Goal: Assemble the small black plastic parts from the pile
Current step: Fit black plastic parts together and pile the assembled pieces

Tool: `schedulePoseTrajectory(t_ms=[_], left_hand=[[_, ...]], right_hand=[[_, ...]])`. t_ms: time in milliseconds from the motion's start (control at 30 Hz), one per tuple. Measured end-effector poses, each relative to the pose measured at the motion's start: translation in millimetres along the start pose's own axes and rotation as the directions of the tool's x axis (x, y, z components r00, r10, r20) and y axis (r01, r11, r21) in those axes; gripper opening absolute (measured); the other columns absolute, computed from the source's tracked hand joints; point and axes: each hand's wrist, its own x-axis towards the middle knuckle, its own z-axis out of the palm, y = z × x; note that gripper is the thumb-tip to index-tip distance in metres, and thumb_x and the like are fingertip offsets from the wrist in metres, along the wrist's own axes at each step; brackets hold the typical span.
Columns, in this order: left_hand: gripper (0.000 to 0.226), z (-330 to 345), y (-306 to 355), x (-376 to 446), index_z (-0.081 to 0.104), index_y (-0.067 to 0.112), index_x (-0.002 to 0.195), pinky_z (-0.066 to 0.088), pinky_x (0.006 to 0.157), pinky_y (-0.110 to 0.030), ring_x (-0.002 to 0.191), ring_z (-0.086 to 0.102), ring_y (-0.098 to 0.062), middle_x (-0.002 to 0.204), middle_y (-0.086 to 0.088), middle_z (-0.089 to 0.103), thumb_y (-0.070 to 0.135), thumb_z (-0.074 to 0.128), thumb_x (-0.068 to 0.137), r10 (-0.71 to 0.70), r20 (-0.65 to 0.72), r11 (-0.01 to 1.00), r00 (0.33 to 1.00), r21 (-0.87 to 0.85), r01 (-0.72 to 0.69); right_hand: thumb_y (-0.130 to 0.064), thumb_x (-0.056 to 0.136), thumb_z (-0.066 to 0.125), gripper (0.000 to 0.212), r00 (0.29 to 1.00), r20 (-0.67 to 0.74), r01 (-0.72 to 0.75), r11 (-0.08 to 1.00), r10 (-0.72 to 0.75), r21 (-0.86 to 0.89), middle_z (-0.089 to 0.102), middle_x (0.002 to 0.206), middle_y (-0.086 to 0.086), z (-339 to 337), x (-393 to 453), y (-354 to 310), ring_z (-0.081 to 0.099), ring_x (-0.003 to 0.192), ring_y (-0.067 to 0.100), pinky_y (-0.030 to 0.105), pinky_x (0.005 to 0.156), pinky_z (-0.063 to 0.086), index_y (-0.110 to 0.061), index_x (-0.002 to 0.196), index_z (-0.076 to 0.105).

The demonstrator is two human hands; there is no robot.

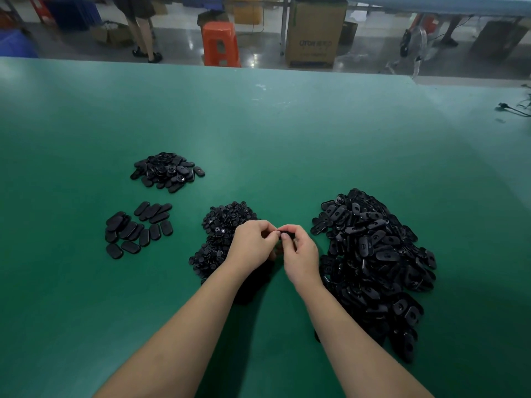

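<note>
Both hands meet above the green counter (258, 124): the left hand (253, 242) and right hand (298, 254) pinch one small black part (284, 233) between fingertips, between the round-piece pile (221, 225) and the big pile (373, 254). Best to align squarely, then press evenly.

both forearms bare, no sleeves; hands (275, 248) ungloved, nails short.

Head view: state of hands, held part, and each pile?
Left hand: fingers pinching the black part.
Right hand: fingers pinching it too.
Black part: held above the table, mostly hidden.
Right pile: large, heaped.
Middle pile: heaped, partly hidden.
Far-left pile: small, heaped.
Near-left group: spread flat.
</note>
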Motion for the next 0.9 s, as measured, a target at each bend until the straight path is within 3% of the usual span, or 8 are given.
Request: schedulePoseTrajectory(t_ms=[200, 300, 367, 500, 600, 733, 800, 900], left_hand=[[0.012, -2.4, -1.9, 1.9, 0.07, 0.025, 0.078, 0.046, 0.052, -0.011, 0.05, 0.067, -0.008, 0.054, 0.007, 0.069, 0.025, 0.069, 0.089, -0.007, 0.026, 0.999, 1.0, -0.05, 0.009], [0.009, -4.1, -1.4, 2.6, 0.07, 0.022, 0.078, 0.049, 0.053, -0.016, 0.048, 0.069, -0.014, 0.057, 0.004, 0.07, 0.021, 0.07, 0.088, -0.019, 0.046, 0.997, 0.999, -0.07, 0.022], [0.005, -4.6, -0.1, 1.9, 0.07, 0.023, 0.086, 0.051, 0.057, -0.019, 0.049, 0.069, -0.015, 0.06, 0.003, 0.072, 0.019, 0.069, 0.087, -0.02, 0.079, 0.999, 0.997, -0.041, 0.023], [0.016, -4.3, 2.4, 0.6, 0.073, 0.029, 0.098, 0.057, 0.063, -0.025, 0.045, 0.064, -0.012, 0.065, 0.003, 0.072, 0.021, 0.066, 0.086, 0.021, 0.101, 0.996, 0.995, 0.087, -0.029], [0.01, -6.8, 4.4, 1.8, 0.075, 0.026, 0.095, 0.056, 0.068, -0.029, 0.057, 0.063, -0.013, 0.075, 0.005, 0.072, 0.029, 0.068, 0.088, 0.044, 0.01, 0.978, 0.999, 0.203, -0.045], [0.008, -28.6, -5.9, 4.7, 0.076, 0.027, 0.088, 0.043, 0.064, -0.023, 0.069, 0.062, -0.009, 0.069, 0.014, 0.066, 0.032, 0.07, 0.088, 0.026, -0.168, 0.983, 0.985, 0.182, 0.005], [0.006, -48.3, -21.5, 6.5, 0.075, 0.028, 0.088, 0.043, 0.065, -0.022, 0.07, 0.061, -0.006, 0.072, 0.018, 0.064, 0.031, 0.07, 0.089, -0.043, -0.266, 0.987, 0.963, 0.139, 0.083], [0.016, -82.1, -55.3, 7.1, 0.077, 0.018, 0.099, 0.052, 0.07, -0.027, 0.074, 0.064, -0.012, 0.082, 0.007, 0.069, 0.029, 0.067, 0.093, -0.173, -0.401, 0.967, 0.9, 0.105, 0.233]], right_hand=[[-0.012, 0.101, 0.05, 0.027, 1.0, 0.012, 0.012, 1.0, -0.012, -0.002, 0.071, 0.099, -0.015, 1.4, -0.2, 0.9, 0.065, 0.096, 0.006, 0.031, 0.085, 0.052, -0.033, 0.101, 0.066], [-0.012, 0.103, 0.044, 0.031, 1.0, -0.007, -0.029, 0.998, 0.03, 0.064, 0.07, 0.103, -0.012, 2.4, 0.5, 0.4, 0.065, 0.098, 0.01, 0.035, 0.089, 0.053, -0.036, 0.107, 0.062], [-0.011, 0.104, 0.041, 0.034, 0.999, -0.005, -0.049, 0.992, 0.05, 0.115, 0.072, 0.105, -0.01, 2.9, -0.2, 0.7, 0.067, 0.099, 0.012, 0.038, 0.092, 0.053, -0.038, 0.108, 0.06], [-0.008, 0.102, 0.041, 0.038, 0.998, 0.016, -0.07, 0.983, 0.068, 0.172, 0.07, 0.118, -0.016, 4.9, -3.1, 0.1, 0.063, 0.113, 0.007, 0.038, 0.103, 0.049, -0.041, 0.112, 0.057], [-0.013, 0.104, 0.041, 0.03, 0.998, 0.003, -0.062, 0.982, 0.062, 0.178, 0.069, 0.121, -0.016, 5.3, -3.0, 0.7, 0.066, 0.108, 0.015, 0.041, 0.097, 0.052, -0.035, 0.119, 0.056], [-0.015, 0.105, 0.043, 0.026, 1.0, -0.012, -0.026, 0.989, 0.028, 0.143, 0.07, 0.111, -0.012, 4.7, -3.8, -2.5, 0.064, 0.069, 0.009, 0.024, 0.063, 0.054, -0.037, 0.11, 0.055], [-0.016, 0.105, 0.043, 0.025, 0.999, -0.005, -0.03, 0.992, 0.031, 0.124, 0.07, 0.105, -0.013, 4.0, -4.6, -3.2, 0.063, 0.066, 0.007, 0.022, 0.061, 0.052, -0.037, 0.109, 0.055], [-0.018, 0.104, 0.044, 0.02, 0.999, 0.0, -0.044, 0.994, 0.044, 0.097, 0.07, 0.098, -0.012, 4.5, -5.1, -2.4, 0.064, 0.068, 0.006, 0.026, 0.063, 0.054, -0.032, 0.112, 0.057]])
